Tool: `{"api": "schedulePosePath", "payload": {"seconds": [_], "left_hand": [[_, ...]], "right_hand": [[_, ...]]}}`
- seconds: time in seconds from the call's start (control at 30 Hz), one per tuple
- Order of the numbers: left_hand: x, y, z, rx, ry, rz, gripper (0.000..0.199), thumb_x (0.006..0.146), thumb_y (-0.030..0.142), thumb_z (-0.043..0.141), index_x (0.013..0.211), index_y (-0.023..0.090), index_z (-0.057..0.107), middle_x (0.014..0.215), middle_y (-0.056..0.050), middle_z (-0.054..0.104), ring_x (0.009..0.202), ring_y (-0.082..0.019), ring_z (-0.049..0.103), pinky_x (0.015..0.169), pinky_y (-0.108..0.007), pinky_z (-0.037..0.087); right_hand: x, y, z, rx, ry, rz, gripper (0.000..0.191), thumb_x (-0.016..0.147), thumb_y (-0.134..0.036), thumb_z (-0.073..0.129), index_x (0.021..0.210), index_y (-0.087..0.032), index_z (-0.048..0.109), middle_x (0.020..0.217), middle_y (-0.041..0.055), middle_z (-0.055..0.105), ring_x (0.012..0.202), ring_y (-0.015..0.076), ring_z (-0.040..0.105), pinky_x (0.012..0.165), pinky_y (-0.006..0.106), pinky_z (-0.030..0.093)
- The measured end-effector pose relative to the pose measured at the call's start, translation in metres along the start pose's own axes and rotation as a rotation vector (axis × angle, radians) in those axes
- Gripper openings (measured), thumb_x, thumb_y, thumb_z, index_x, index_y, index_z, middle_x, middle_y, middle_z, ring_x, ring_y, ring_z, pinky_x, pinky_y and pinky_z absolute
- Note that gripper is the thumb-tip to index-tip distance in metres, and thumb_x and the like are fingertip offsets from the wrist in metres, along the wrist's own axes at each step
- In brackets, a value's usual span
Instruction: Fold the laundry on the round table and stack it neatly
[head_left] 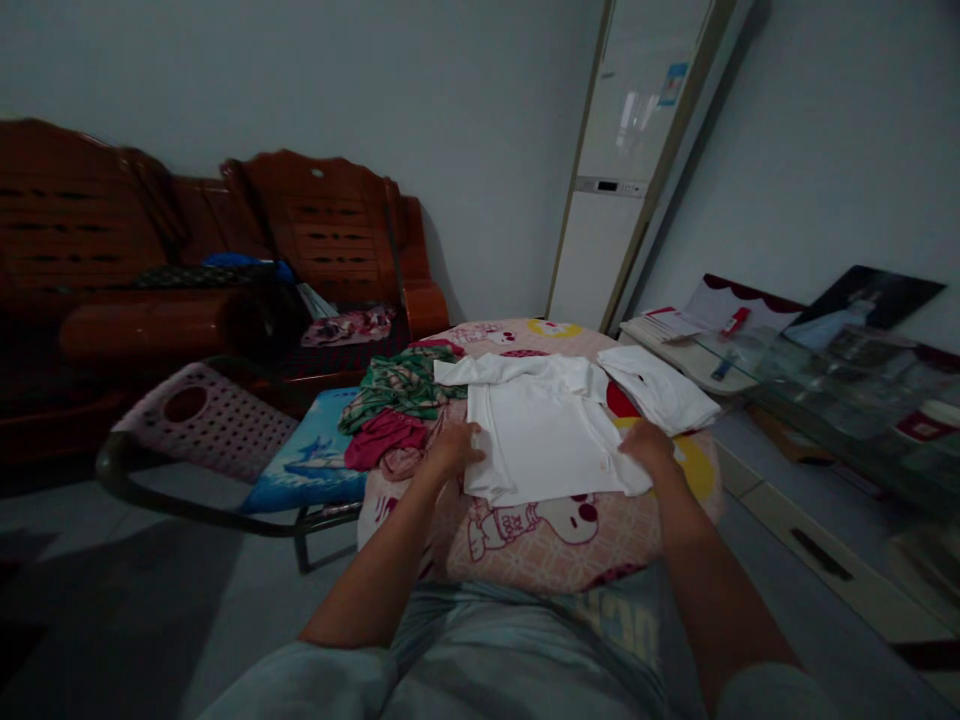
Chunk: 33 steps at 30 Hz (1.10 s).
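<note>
A white long-sleeved shirt [540,440] lies spread out on a round table with a pink patterned cover [622,540]. One of its sleeves is folded across the top. My left hand [456,450] is at the shirt's left edge, its fingers closed on the cloth. At the opposite edge, my right hand [649,448] pinches the fabric near the lower right side. Beyond my right hand rests a folded white garment [660,388]. To the left of the shirt, a green patterned cloth [405,385] and a dark pink cloth [386,440] lie crumpled in a heap.
A folding chair [210,425] with a blue cushion [307,455] stands against the table's left side. Wooden sofas [322,230] line the back wall. A tall white air conditioner [607,200] fills the corner. On the right is a glass-topped cabinet [810,380] carrying several items.
</note>
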<state>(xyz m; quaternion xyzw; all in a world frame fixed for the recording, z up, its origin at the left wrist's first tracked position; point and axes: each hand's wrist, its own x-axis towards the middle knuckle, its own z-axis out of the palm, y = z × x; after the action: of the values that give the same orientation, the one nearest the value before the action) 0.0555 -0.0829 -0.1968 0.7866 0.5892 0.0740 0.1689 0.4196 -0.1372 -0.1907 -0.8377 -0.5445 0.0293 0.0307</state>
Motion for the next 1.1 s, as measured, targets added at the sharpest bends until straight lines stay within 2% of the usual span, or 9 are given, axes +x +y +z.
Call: {"api": "schedulePosePath", "payload": {"seconds": [0.1, 0.23, 0.43, 0.53, 0.63, 0.73, 0.83, 0.97, 1.1], "left_hand": [[0.023, 0.001, -0.013, 0.037, 0.166, -0.02, 0.039, 0.084, 0.032, 0.065, 0.121, 0.019, 0.063, 0.114, -0.01, 0.069, 0.111, -0.025, 0.062, 0.095, -0.032, 0.047], [0.055, 0.007, -0.015, -0.033, 0.311, 0.04, 0.034, 0.086, 0.025, 0.061, 0.119, 0.015, 0.064, 0.112, -0.012, 0.068, 0.108, -0.024, 0.064, 0.097, -0.033, 0.048], [0.093, 0.001, -0.005, -0.14, 0.528, 0.058, 0.049, 0.08, 0.01, 0.058, 0.129, 0.014, 0.056, 0.128, -0.016, 0.059, 0.115, -0.025, 0.061, 0.097, -0.036, 0.051], [0.109, -0.007, -0.006, -0.068, 0.492, 0.016, 0.056, 0.077, 0.007, 0.06, 0.132, 0.015, 0.053, 0.138, -0.016, 0.053, 0.123, -0.025, 0.056, 0.099, -0.035, 0.049], [0.123, -0.014, -0.009, 0.058, 0.401, -0.048, 0.052, 0.079, 0.009, 0.058, 0.13, 0.018, 0.055, 0.14, -0.014, 0.052, 0.124, -0.026, 0.055, 0.096, -0.034, 0.051], [0.135, -0.019, -0.02, 0.117, 0.338, -0.113, 0.037, 0.085, 0.014, 0.052, 0.119, 0.02, 0.063, 0.124, -0.011, 0.063, 0.11, -0.025, 0.063, 0.088, -0.033, 0.052], [0.149, -0.024, -0.039, 0.108, 0.335, -0.113, 0.028, 0.084, 0.014, 0.051, 0.104, 0.02, 0.069, 0.112, -0.009, 0.068, 0.105, -0.024, 0.065, 0.089, -0.032, 0.051], [0.172, -0.024, -0.059, 0.109, 0.379, -0.068, 0.029, 0.086, 0.015, 0.047, 0.103, 0.019, 0.071, 0.114, -0.008, 0.069, 0.109, -0.022, 0.063, 0.096, -0.03, 0.047], [0.197, -0.019, -0.051, 0.131, 0.282, -0.109, 0.037, 0.092, 0.031, 0.05, 0.121, 0.011, 0.062, 0.12, -0.015, 0.068, 0.113, -0.025, 0.062, 0.097, -0.032, 0.046]], "right_hand": [[0.007, -0.018, -0.014, 0.025, 0.044, 0.026, 0.027, 0.083, -0.029, 0.06, 0.099, -0.012, 0.073, 0.103, 0.0168, 0.072, 0.098, 0.0263, 0.068, 0.077, 0.03, 0.048], [0.022, -0.04, -0.021, 0.107, 0.101, -0.024, 0.024, 0.087, -0.028, 0.054, 0.092, -0.014, 0.073, 0.096, 0.0127, 0.074, 0.093, 0.0229, 0.068, 0.077, 0.028, 0.047], [0.047, -0.062, -0.003, 0.115, 0.098, -0.002, 0.038, 0.088, -0.034, 0.058, 0.12, -0.015, 0.063, 0.115, 0.0146, 0.069, 0.11, 0.0251, 0.063, 0.088, 0.032, 0.047], [0.062, -0.073, 0.003, 0.113, 0.088, 0.002, 0.047, 0.088, -0.037, 0.057, 0.129, -0.013, 0.056, 0.115, 0.0172, 0.068, 0.11, 0.0271, 0.063, 0.087, 0.034, 0.048], [0.084, -0.08, 0.005, 0.155, 0.088, -0.003, 0.04, 0.09, -0.031, 0.051, 0.125, -0.016, 0.061, 0.112, 0.0155, 0.07, 0.108, 0.0263, 0.065, 0.086, 0.034, 0.048], [0.109, -0.079, 0.0, 0.286, 0.173, 0.027, 0.037, 0.086, -0.02, 0.045, 0.114, -0.02, 0.07, 0.111, 0.0127, 0.072, 0.103, 0.025, 0.066, 0.084, 0.032, 0.049], [0.133, -0.074, -0.01, 0.371, 0.287, 0.039, 0.044, 0.084, -0.017, 0.041, 0.115, -0.02, 0.071, 0.109, 0.011, 0.073, 0.102, 0.0249, 0.067, 0.085, 0.033, 0.05], [0.158, -0.071, -0.019, 0.447, 0.533, -0.115, 0.048, 0.08, -0.013, 0.038, 0.114, -0.016, 0.071, 0.108, 0.0115, 0.073, 0.104, 0.025, 0.065, 0.095, 0.037, 0.047], [0.176, -0.069, -0.014, 0.593, 0.659, -0.292, 0.046, 0.073, -0.012, 0.038, 0.102, -0.01, 0.074, 0.113, 0.0146, 0.071, 0.112, 0.0236, 0.062, 0.101, 0.035, 0.045]]}}
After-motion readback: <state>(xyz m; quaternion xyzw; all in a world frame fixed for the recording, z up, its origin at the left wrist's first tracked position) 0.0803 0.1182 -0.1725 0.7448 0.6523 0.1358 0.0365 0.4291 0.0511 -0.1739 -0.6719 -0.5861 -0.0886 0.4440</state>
